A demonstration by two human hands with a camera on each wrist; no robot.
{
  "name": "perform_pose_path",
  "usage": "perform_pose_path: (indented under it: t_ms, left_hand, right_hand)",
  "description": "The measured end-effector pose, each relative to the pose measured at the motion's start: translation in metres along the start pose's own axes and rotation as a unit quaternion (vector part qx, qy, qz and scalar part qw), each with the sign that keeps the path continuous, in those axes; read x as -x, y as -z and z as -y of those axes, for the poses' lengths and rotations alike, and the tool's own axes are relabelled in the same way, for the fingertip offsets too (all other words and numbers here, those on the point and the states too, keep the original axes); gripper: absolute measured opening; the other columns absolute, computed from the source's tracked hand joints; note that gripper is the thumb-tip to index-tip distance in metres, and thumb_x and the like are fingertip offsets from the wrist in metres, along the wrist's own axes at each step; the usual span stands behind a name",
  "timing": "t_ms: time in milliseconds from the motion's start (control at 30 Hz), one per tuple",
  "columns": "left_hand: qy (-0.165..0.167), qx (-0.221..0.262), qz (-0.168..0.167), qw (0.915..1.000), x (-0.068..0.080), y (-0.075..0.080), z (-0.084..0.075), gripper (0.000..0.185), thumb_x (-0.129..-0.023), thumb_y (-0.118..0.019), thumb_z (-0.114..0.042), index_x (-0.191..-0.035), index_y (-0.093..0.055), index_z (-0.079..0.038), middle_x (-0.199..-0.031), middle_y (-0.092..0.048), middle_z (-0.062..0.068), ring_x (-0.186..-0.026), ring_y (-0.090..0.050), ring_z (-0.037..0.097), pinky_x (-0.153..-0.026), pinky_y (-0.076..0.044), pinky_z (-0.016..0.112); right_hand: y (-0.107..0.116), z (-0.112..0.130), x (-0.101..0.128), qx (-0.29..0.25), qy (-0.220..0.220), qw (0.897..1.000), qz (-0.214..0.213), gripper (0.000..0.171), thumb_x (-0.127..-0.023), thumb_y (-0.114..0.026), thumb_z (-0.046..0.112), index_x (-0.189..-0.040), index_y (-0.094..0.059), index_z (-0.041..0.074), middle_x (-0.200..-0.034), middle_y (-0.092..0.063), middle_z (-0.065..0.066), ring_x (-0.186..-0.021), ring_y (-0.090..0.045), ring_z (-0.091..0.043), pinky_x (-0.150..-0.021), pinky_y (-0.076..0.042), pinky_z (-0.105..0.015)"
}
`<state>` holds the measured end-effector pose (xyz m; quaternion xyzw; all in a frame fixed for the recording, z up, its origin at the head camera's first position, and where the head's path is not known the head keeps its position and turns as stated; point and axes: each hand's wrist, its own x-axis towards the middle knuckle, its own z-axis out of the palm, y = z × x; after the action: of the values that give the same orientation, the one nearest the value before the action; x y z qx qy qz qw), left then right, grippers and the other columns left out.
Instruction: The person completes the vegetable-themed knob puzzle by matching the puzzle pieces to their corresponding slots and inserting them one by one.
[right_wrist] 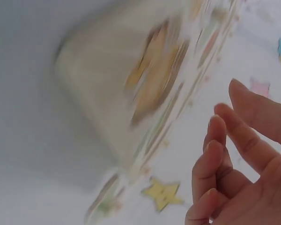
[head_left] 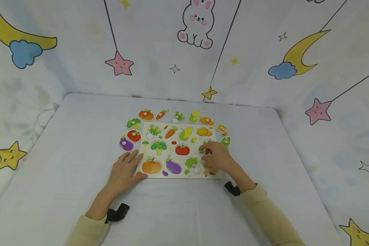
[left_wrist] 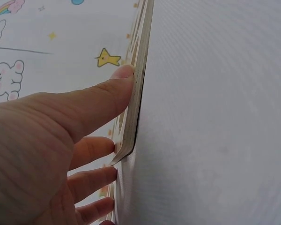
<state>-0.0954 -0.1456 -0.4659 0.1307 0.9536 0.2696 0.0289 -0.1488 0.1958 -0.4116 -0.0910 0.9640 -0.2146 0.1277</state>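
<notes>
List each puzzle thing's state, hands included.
Board, flat
Cabbage piece, set in board
Pumpkin piece, loose
Carrot piece, loose
Turnip piece, loose
Corn piece, loose
Potato piece, loose
Mushroom piece, loose
Rightmost green piece, loose
Broccoli piece, loose
Tomato piece, loose
Eggplant piece, loose
Left hand, touching board
Right hand, empty

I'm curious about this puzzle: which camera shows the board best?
The head view: looking down, it takes in most of the board. The left wrist view shows mainly its edge; the right wrist view, a blurred corner.
</notes>
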Motion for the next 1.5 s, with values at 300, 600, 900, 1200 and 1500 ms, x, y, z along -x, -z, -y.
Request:
perform_pose_path:
  t_ms: [300, 600, 900, 1200, 1500]
  left_hand:
    - [0.004, 0.0, 0.0, 1.0, 0.001, 0.001, 0.001, 0.074, -0.081, -0.078, -0.035, -0.142, -0.049, -0.004, -0.153, -0.038, 0.022, -0.14, -0.026, 0.043, -0.108, -0.026, 0.068]
    - [0.006, -0.005, 0.0, 1.0, 0.001, 0.0, 0.002, 0.075, -0.081, -0.078, -0.036, -0.143, -0.049, -0.005, -0.153, -0.038, 0.021, -0.14, -0.026, 0.043, -0.108, -0.027, 0.068]
    - [0.003, -0.003, -0.003, 1.0, 0.001, 0.001, 0.001, 0.074, -0.081, -0.078, -0.035, -0.142, -0.05, -0.005, -0.153, -0.039, 0.021, -0.14, -0.026, 0.043, -0.108, -0.027, 0.067]
    - [0.001, -0.003, -0.005, 1.0, 0.001, 0.001, 0.001, 0.074, -0.081, -0.078, -0.036, -0.142, -0.049, -0.004, -0.153, -0.039, 0.021, -0.14, -0.026, 0.044, -0.108, -0.026, 0.067]
    - [-0.005, -0.001, -0.008, 1.0, 0.001, -0.001, 0.0, 0.075, -0.08, -0.078, -0.037, -0.142, -0.05, -0.004, -0.152, -0.04, 0.022, -0.139, -0.027, 0.044, -0.108, -0.027, 0.067]
  right_hand:
    - [0.034, -0.06, -0.018, 0.006, -0.088, 0.994, -0.069, 0.04, -0.089, -0.068, 0.019, -0.128, -0.059, 0.01, -0.103, -0.068, -0.015, -0.09, -0.061, -0.03, -0.084, -0.043, -0.048]
    - [0.038, -0.088, -0.031, 0.019, -0.138, 0.99, -0.02, 0.036, -0.088, -0.072, 0.023, -0.119, -0.06, 0.009, -0.105, -0.067, -0.017, -0.097, -0.06, -0.035, -0.091, -0.037, -0.059]
    - [0.035, -0.088, -0.038, -0.018, -0.132, 0.991, -0.016, 0.017, -0.088, -0.068, 0.015, -0.102, -0.065, 0.007, -0.093, -0.063, -0.011, -0.084, -0.055, -0.025, -0.07, -0.04, -0.034]
    - [0.036, -0.087, -0.039, -0.05, -0.158, 0.986, -0.022, 0.016, -0.089, -0.067, 0.015, -0.101, -0.066, 0.003, -0.095, -0.063, -0.013, -0.083, -0.054, -0.024, -0.066, -0.043, -0.029]
    - [0.035, -0.087, -0.035, -0.08, -0.157, 0.983, -0.046, 0.019, -0.091, -0.066, 0.015, -0.103, -0.066, 0.0, -0.093, -0.064, -0.012, -0.082, -0.054, -0.021, -0.065, -0.044, -0.028]
